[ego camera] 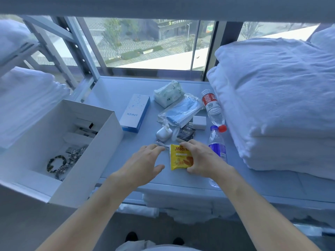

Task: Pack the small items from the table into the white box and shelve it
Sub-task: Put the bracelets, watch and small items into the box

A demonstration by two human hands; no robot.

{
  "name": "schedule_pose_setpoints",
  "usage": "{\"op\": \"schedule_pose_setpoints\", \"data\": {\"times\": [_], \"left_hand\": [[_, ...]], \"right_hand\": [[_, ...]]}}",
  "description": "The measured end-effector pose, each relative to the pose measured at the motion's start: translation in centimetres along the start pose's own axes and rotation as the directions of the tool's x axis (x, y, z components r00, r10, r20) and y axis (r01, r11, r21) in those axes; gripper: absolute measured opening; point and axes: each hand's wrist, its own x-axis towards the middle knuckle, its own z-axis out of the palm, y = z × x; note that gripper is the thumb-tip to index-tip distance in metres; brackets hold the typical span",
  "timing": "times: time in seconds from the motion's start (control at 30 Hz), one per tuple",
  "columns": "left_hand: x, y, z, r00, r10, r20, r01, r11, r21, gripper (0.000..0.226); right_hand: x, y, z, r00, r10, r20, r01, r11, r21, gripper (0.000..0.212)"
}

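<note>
A yellow snack packet [179, 157] lies near the front edge of the table [112, 98]; my right hand [201, 158] grips its right side with fingers over the top and thumb under the bottom. My left hand [145, 160] hovers just left of the packet, fingers spread and relaxed, fingertips near a white cable [161, 144]. The open white box [101, 142] stands at the left, holding bracelets and small packages. Behind the packet lie a white earbud case [163, 134], a black Face sachet [186, 133], a white charger [199, 122], bagged blue masks [181, 111], a tissue pack [168, 93] and a blue-white Anker box [135, 113].
Two water bottles lie at the right: one with a red cap [213, 109], one with a blue label [216, 145]. A tall stack of white folded towels [277, 105] fills the right side. More towels sit on a left shelf [23, 98]. A window is behind the table.
</note>
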Motion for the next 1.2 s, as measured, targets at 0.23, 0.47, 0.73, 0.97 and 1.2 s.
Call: {"op": "schedule_pose_setpoints", "data": {"times": [0.23,0.47,0.73,0.97,1.2], "left_hand": [[-0.2,0.1,-0.7,0.995,0.06,-0.083,-0.063,0.997,-0.033,0.103],[-0.3,-1.2,-0.2,0.999,0.045,-0.013,-0.045,0.999,0.004,0.101],[-2.5,-5.5,0.6,0.992,-0.104,-0.077,0.105,0.994,0.004,0.078],[-3.6,-8.4,1.4,0.942,-0.292,-0.166,0.29,0.956,-0.037,0.078],[-4.2,-9.0,2.0,0.929,-0.33,-0.168,0.328,0.944,-0.036,0.068]], "right_hand": [[0.6,-2.3,-0.8,0.99,-0.136,-0.038,0.138,0.989,0.05,0.086],[1.3,-5.6,0.1,0.972,-0.225,-0.076,0.231,0.969,0.088,0.073],[2.0,-5.5,0.9,0.986,-0.155,-0.058,0.163,0.97,0.18,0.087],[5.9,-4.5,0.6,0.981,0.048,-0.186,-0.021,0.989,0.144,0.066],[9.1,-5.7,2.2,0.989,0.123,-0.084,-0.121,0.992,0.025,0.067]]}}
